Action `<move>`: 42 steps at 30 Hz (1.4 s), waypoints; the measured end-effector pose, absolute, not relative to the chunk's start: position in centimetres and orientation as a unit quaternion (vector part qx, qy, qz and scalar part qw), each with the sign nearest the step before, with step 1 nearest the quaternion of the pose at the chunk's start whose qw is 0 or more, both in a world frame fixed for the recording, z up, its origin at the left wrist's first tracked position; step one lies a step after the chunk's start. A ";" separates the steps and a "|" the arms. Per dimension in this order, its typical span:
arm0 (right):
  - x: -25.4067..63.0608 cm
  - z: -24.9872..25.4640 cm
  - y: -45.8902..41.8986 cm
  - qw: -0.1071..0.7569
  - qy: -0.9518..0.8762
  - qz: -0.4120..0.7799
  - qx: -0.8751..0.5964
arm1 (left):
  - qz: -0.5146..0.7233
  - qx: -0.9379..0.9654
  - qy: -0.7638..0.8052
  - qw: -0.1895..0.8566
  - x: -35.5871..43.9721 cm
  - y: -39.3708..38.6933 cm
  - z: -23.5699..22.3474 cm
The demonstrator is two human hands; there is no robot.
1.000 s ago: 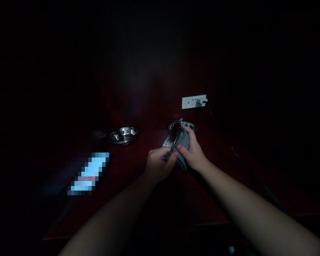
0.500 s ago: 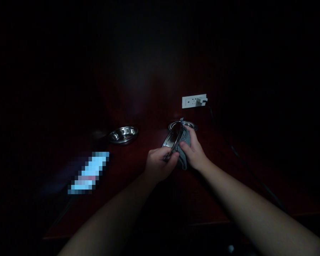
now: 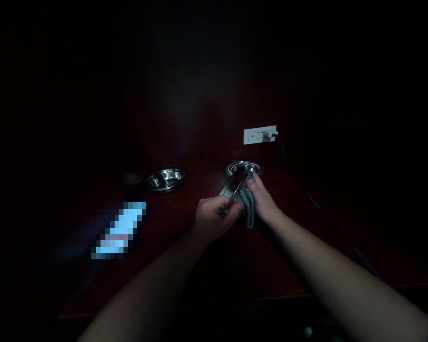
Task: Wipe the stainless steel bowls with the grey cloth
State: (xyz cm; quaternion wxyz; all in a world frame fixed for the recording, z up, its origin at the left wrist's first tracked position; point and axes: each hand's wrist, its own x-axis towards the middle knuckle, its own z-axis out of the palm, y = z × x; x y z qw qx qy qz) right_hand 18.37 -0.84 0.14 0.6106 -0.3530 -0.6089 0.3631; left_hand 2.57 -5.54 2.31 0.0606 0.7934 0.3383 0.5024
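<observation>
My left hand (image 3: 216, 217) grips the near rim of a shiny metal bowl (image 3: 230, 188), thumb and fingers closed on its edge. The bowl is held tilted on its side above the table. My right hand (image 3: 265, 199) is closed on a grey-green cloth (image 3: 248, 199), pressing it against the bowl's right side; part of the cloth hangs down. Just beyond the hands, round metal dishware (image 3: 258, 169) rests on the table, partly covered by the held bowl. Farther left stands another metal bowl (image 3: 166, 180), apparently stacked on a second one.
A lit, pixelated screen (image 3: 121, 230) lies at the left of the dark red table (image 3: 185, 280). On the back wall is a white socket (image 3: 259, 135) with a plug in it. Its dark cable (image 3: 317, 204) runs down the right side. Much of the surroundings is too dark to make out.
My right hand and the cloth have shifted slightly, and the cloth no longer reaches over the bowl's upper rim. The cloth now hangs in narrower folds. My left hand keeps its grip.
</observation>
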 end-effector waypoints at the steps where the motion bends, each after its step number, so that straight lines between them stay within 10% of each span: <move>1: 18.4 0.1 -0.8 0.611 -0.603 0.367 -0.358 | 0.503 0.793 0.338 0.059 2.6 -5.5 2.3; 42: 18.2 -0.2 -0.5 0.654 -0.567 0.368 -0.340 | 0.485 0.797 0.325 0.158 3.0 -5.0 1.4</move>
